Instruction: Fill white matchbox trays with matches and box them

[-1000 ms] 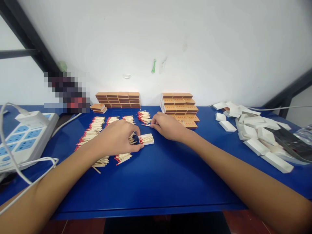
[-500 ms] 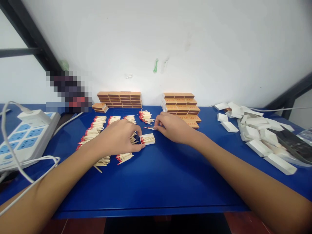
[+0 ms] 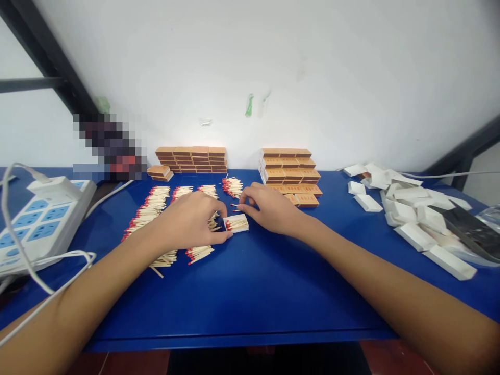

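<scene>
My left hand (image 3: 195, 219) is closed with thumb and forefinger at the left end of a white matchbox tray (image 3: 244, 228). Red-tipped matches (image 3: 236, 222) lie inside this tray, heads to the left. Just beyond it, my right hand (image 3: 267, 207) pinches a match (image 3: 235, 205), whose red head points left. Behind the fingers sits a small pile of loose matches (image 3: 233, 187). A long bank of matches (image 3: 150, 208) spreads left of my left hand, which partly covers the shorter rows. One small heap of matches (image 3: 200, 253) shows below the left palm.
Closed matchboxes are stacked against the wall in a left stack (image 3: 191, 159) and a stepped right stack (image 3: 289, 172). Empty white trays (image 3: 416, 237) lie heaped at the right beside a dark phone-like object (image 3: 472, 232). A white power strip (image 3: 42, 219) with cables stands at the left.
My right hand has moved slightly left with the match, nearer the tray and the small pile. My left hand and the tray stay in place.
</scene>
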A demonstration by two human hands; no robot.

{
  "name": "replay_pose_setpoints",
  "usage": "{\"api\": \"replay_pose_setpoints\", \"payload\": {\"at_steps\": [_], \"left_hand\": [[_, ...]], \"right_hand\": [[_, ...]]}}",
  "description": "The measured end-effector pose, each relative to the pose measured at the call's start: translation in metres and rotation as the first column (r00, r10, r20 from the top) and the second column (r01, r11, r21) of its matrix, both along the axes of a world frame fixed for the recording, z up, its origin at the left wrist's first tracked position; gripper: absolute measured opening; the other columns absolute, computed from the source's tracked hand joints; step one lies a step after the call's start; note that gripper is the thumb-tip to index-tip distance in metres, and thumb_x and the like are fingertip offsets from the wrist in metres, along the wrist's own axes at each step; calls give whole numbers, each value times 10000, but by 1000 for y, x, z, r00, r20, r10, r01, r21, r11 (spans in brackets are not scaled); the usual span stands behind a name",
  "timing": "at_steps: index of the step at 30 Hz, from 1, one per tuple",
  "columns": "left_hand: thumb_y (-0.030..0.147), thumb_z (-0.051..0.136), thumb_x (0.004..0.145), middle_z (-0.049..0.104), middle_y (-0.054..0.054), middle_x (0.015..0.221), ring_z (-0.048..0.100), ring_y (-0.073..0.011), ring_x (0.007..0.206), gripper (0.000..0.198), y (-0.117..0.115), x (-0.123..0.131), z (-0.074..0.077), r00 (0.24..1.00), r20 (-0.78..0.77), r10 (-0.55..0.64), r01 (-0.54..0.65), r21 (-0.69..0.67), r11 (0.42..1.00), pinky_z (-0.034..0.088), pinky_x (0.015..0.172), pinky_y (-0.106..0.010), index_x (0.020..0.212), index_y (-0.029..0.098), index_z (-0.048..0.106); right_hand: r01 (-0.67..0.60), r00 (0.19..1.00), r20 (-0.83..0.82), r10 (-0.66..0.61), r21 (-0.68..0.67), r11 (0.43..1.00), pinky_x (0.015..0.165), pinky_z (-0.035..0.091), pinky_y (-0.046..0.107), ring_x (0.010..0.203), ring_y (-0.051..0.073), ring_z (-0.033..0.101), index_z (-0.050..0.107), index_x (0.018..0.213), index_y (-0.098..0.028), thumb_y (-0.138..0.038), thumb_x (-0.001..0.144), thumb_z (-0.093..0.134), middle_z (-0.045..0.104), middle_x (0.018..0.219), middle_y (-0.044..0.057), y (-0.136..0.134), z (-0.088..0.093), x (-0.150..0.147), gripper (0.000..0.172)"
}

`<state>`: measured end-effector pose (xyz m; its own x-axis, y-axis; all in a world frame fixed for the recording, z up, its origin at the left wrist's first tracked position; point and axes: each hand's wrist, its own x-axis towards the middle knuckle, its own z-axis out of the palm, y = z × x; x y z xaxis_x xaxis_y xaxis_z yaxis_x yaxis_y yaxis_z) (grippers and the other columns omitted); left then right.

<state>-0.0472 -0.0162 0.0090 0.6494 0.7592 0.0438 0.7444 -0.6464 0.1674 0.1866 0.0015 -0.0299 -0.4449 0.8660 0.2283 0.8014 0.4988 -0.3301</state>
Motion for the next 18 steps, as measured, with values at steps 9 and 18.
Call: {"api": "replay_pose_setpoints", "payload": {"at_steps": [9,18], "left_hand": [[484,752,865,789,-36,844,723,-263,862,294,-1,0,0,1000,-20,-4,4,8,1000,448,714,-350,1004,234,815],[483,741,875,793,-47,857,721,-271,881,297,-3,1,2,1000,-21,2,-2,-4,1000,458,729,-360,1010,231,819]], "right_hand": [[87,980,187,-70,-81,993,721,409,323,884,218,647,688,981,-172,-240,1071,577,718,1077,110,1,10,6,158],[79,968,247,-51,-105,991,804,450,341,983,252,681,667,1046,-149,-267,1110,524,721,1160,150,3,13,10,196]]}}
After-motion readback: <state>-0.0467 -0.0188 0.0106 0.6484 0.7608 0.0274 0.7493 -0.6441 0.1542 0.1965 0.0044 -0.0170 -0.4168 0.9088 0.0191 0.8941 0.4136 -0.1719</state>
